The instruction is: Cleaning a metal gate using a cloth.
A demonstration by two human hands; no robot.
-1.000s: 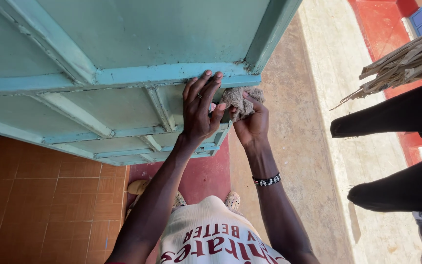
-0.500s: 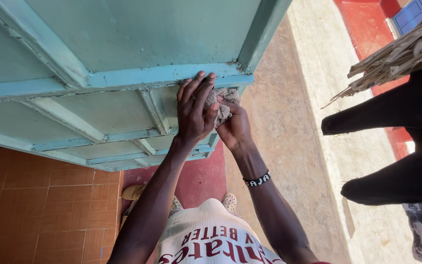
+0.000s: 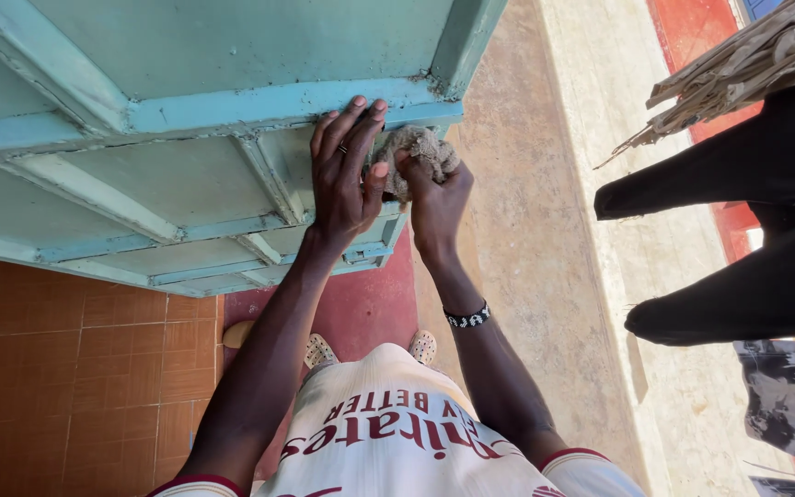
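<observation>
A teal metal door (image 3: 195,55) with raised bars fills the upper left. My left hand (image 3: 343,175) lies flat on its lower panel near the door's edge, fingers spread, a ring on one finger. My right hand (image 3: 436,201), with a beaded wristband below it, grips a crumpled beige rag (image 3: 413,153) and presses it against the door's edge just beside my left hand.
Orange floor tiles (image 3: 66,368) lie at the lower left, a red strip under my feet, and a bare concrete step (image 3: 545,230) to the right. Another person's dark sleeves (image 3: 738,184) and a bundle of dry straw (image 3: 738,64) reach in from the right.
My right hand has slid the rag along the door's edge, closer to my left hand. The view has shifted, so both hands sit higher in the picture.
</observation>
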